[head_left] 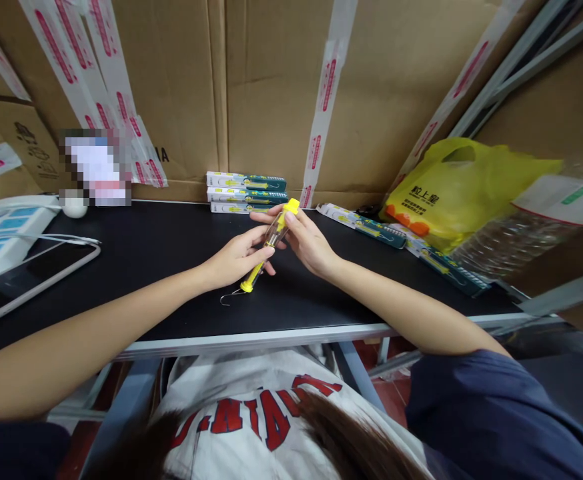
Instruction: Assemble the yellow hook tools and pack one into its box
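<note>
A spring scale (272, 239) with a clear tube and yellow ends is held tilted above the black tabletop. Its wire hook (227, 297) hangs from the lower end, toward my body. My left hand (244, 257) is closed around the lower half of the tube, thumb on the near side. At the upper end, my right hand (307, 241) grips the yellow cap (291, 207) between thumb and fingers. Some fingers of both hands are partly hidden behind the tube.
Several slim boxes (246, 193) are stacked at the back; more boxes (361, 223) lie at right. A yellow plastic bag (436, 193) and a plastic bottle (516, 230) stand behind them. At left are a phone (26, 277) and a white-and-blue power strip (9, 243). Cardboard (271, 87) walls the back.
</note>
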A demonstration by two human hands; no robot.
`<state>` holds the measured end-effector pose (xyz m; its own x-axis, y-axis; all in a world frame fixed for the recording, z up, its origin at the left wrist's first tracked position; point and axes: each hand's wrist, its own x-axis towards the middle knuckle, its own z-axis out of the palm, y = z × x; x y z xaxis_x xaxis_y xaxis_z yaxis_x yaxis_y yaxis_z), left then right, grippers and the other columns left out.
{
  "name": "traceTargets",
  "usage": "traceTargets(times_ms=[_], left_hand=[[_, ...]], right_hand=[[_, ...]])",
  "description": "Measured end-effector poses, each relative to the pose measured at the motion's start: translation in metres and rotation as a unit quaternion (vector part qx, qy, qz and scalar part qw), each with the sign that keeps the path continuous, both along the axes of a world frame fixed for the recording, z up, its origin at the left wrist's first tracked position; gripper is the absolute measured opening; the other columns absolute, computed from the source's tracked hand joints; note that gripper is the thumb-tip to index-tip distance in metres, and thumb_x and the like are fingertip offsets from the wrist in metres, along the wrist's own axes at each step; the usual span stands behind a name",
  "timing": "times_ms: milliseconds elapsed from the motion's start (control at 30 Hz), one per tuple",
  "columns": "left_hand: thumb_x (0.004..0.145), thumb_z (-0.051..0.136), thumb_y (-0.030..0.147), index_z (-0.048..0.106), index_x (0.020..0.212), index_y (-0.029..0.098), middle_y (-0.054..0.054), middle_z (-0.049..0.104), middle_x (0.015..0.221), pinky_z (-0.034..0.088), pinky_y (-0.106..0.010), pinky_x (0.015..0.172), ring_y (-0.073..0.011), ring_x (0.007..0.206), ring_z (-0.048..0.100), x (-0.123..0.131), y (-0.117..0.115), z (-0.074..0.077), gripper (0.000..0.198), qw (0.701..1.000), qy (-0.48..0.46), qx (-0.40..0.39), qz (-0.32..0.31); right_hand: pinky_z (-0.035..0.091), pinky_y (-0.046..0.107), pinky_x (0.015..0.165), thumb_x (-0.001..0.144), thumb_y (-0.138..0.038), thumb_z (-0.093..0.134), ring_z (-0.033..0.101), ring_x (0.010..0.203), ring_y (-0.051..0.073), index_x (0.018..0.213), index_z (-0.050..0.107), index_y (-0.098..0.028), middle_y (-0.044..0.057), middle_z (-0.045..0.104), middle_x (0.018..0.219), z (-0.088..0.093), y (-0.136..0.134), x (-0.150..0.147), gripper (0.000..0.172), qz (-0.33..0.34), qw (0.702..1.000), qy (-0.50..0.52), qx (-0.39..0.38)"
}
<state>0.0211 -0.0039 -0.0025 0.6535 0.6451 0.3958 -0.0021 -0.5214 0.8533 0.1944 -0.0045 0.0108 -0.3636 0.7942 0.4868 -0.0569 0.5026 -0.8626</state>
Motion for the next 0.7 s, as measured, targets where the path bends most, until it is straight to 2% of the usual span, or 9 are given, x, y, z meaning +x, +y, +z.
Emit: traceTargets(times_ms=[100,167,200,267,333,367,533,633,700], left_hand=[[0.093,0.049,0.033,0.048,0.134,0.014,-0.016,0.065,0.119,0.056,-0.032,0.065,-0.0130,0.064,0.067,-0.004,0.002,0.002,0.045,0.998,0.021,0.036,0.051],[0.093,0.046,0.029,0.046,0.136,0.013,-0.014,0.066,0.120,0.055,-0.033,0.072,-0.0144,0.071,0.067,-0.011,0.006,0.003,0.046,0.985,0.063,0.112,0.115],[0.092,0.046,0.027,0.046,0.137,0.014,-0.013,0.065,0.121,0.055,-0.034,0.077,-0.0166,0.079,0.068,-0.014,0.008,0.003,0.047,0.971,0.091,0.164,0.149],[0.090,0.047,0.024,0.049,0.136,0.017,-0.011,0.064,0.126,0.051,-0.035,0.087,-0.0213,0.100,0.066,-0.021,0.013,0.004,0.046,0.934,0.146,0.257,0.201],[0.089,0.048,0.024,0.053,0.128,0.019,-0.008,0.066,0.121,0.049,-0.033,0.087,-0.0221,0.103,0.065,-0.026,0.017,0.004,0.039,0.910,0.181,0.295,0.229],[0.089,0.049,0.025,0.055,0.123,0.019,-0.007,0.067,0.116,0.049,-0.032,0.083,-0.0217,0.100,0.065,-0.028,0.018,0.005,0.035,0.903,0.193,0.300,0.238],[0.085,0.049,0.025,0.052,0.107,0.020,-0.006,0.067,0.102,0.045,-0.030,0.072,-0.0210,0.085,0.064,-0.031,0.022,0.007,0.023,0.885,0.226,0.300,0.276],[0.081,0.050,0.023,0.051,0.101,0.020,-0.006,0.066,0.094,0.043,-0.031,0.070,-0.0213,0.081,0.063,-0.031,0.022,0.008,0.021,0.884,0.219,0.292,0.292],[0.078,0.052,0.023,0.050,0.101,0.020,-0.004,0.065,0.089,0.042,-0.030,0.068,-0.0201,0.078,0.062,-0.031,0.022,0.009,0.023,0.888,0.197,0.280,0.305]], right_hand=[[0.048,0.043,0.098,0.093,-0.071,0.018,0.059,0.119,0.023,0.117,0.051,-0.026,0.008,0.064,0.127,0.005,0.023,0.020,0.062,-0.024,0.994,-0.075,0.074],[0.044,0.044,0.102,0.094,-0.068,0.018,0.054,0.124,0.024,0.123,0.050,-0.024,0.010,0.060,0.132,0.009,0.048,0.048,0.062,-0.129,0.965,-0.172,0.151],[0.041,0.045,0.105,0.094,-0.065,0.028,0.051,0.126,0.026,0.124,0.050,-0.022,0.012,0.058,0.133,0.009,0.060,0.064,0.057,-0.210,0.928,-0.248,0.179],[0.036,0.051,0.107,0.090,-0.057,0.045,0.047,0.126,0.033,0.120,0.054,-0.015,0.019,0.057,0.129,0.008,0.081,0.098,0.052,-0.369,0.820,-0.402,0.172],[0.036,0.054,0.104,0.092,-0.045,0.046,0.044,0.128,0.037,0.122,0.053,-0.010,0.024,0.055,0.127,0.003,0.093,0.126,0.046,-0.458,0.727,-0.502,0.101],[0.037,0.055,0.102,0.092,-0.041,0.048,0.043,0.127,0.039,0.122,0.052,-0.007,0.027,0.055,0.126,0.000,0.096,0.136,0.046,-0.470,0.713,-0.513,0.084],[0.043,0.050,0.094,0.090,-0.038,0.053,0.050,0.117,0.038,0.118,0.056,-0.006,0.028,0.056,0.120,-0.012,0.097,0.152,0.042,-0.462,0.700,-0.542,0.059],[0.047,0.043,0.086,0.088,-0.040,0.059,0.058,0.100,0.032,0.110,0.062,-0.010,0.023,0.059,0.112,-0.012,0.098,0.140,0.038,-0.438,0.704,-0.556,0.058],[0.048,0.038,0.080,0.085,-0.042,0.063,0.060,0.090,0.027,0.107,0.064,-0.012,0.019,0.060,0.107,-0.010,0.096,0.124,0.037,-0.395,0.723,-0.560,0.084]])
